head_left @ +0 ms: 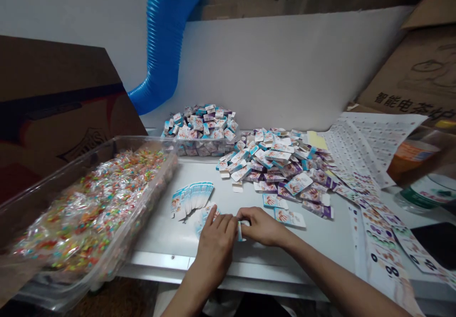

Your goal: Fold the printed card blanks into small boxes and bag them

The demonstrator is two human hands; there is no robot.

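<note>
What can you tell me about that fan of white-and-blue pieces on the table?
The fan is made of many thin, overlapping pieces that look like printed card, mostly white with light-blue edging. Coloured print shows on its left end; smaller details are too blurred to read. It lies spread in a curve on the white table, between the clear tray and the left hand. Neither hand visibly holds it; whether it touches the printed piece beside it is unclear.
</note>
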